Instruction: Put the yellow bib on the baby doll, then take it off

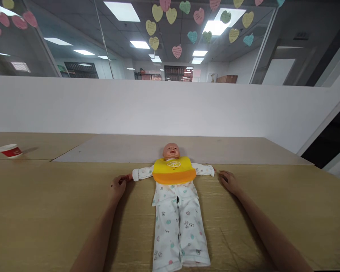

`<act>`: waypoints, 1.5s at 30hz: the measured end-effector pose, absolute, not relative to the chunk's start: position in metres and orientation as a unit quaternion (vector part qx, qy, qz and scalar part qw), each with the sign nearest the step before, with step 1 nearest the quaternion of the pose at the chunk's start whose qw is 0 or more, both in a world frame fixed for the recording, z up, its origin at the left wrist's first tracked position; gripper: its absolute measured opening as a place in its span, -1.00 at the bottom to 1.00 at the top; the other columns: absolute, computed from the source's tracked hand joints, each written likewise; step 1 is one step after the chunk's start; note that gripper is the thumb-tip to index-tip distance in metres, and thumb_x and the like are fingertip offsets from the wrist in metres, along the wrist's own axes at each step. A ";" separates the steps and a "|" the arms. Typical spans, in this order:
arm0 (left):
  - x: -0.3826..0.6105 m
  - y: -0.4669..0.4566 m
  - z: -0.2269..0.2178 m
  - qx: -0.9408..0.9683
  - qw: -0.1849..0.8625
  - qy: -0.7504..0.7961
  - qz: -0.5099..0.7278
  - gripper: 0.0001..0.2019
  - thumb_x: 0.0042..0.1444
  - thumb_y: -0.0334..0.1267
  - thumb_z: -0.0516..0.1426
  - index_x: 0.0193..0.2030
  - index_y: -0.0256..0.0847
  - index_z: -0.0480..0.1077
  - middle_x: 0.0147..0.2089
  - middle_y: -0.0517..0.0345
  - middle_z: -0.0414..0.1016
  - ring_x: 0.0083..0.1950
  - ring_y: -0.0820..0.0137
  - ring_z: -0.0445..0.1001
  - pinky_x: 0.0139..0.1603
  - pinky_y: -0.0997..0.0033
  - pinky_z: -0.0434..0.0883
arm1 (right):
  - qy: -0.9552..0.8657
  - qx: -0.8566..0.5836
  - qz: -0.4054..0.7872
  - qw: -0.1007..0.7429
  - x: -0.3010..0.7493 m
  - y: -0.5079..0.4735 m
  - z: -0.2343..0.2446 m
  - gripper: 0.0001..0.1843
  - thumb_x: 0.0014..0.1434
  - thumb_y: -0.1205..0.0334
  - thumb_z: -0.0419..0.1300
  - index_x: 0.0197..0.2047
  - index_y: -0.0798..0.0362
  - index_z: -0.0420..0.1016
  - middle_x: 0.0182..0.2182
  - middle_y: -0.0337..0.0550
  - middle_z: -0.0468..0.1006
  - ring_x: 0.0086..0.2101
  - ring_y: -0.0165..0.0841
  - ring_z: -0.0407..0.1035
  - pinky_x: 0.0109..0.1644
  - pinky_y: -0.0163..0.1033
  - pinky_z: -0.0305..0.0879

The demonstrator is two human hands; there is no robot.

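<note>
A baby doll [175, 211] lies on its back on the wooden table [45, 211], arms spread out. It wears white patterned pyjamas and a yellow and orange bib [173, 172]. My left hand [118, 187] rests on the table at the doll's outstretched hand, fingers curled, touching or nearly touching it. My right hand [228, 180] lies flat on the table just beyond the doll's other hand, fingers stretched out, holding nothing.
A red and white paper cup [10, 150] stands at the far left of the table. A white partition wall [170, 105] runs behind the table, with glass above it carrying paper hearts [176, 51]. The table's right edge drops off near a dark opening.
</note>
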State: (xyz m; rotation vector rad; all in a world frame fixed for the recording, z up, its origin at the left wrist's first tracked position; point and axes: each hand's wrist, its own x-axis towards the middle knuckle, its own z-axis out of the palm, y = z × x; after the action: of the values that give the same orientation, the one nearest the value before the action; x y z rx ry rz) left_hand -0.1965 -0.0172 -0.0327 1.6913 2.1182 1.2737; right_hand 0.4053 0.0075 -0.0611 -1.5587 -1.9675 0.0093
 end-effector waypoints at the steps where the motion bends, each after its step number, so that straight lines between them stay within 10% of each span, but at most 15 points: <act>1: -0.197 -0.018 -0.033 0.563 0.074 0.706 0.423 -0.74 0.08 -0.37 -0.02 -0.22 -0.34 0.48 -0.17 -0.11 0.56 -0.14 0.22 0.53 -0.09 0.26 0.45 | -0.746 -0.590 0.003 0.310 0.405 0.008 -0.061 -0.59 0.13 0.13 -0.01 -0.11 0.11 0.55 0.00 0.09 0.51 0.01 -0.13 0.38 0.20 0.03 0.22; 45: -0.205 -0.010 -0.039 0.550 0.109 0.707 0.431 -0.69 -0.02 -0.25 -0.01 -0.21 -0.24 0.48 -0.15 -0.05 0.59 -0.07 0.16 0.52 0.00 0.16 0.44 | -0.744 -0.602 0.013 0.289 0.402 0.008 -0.059 -0.58 0.15 0.19 -0.01 -0.05 0.16 0.54 0.03 0.07 0.50 0.06 -0.20 0.35 0.23 -0.07 0.20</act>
State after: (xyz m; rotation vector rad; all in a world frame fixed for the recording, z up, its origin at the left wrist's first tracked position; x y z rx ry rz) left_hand -0.2046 -0.0096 -0.0387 1.6161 2.0801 1.2682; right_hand 0.4016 0.0085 -0.0591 -1.6062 -1.9866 0.0341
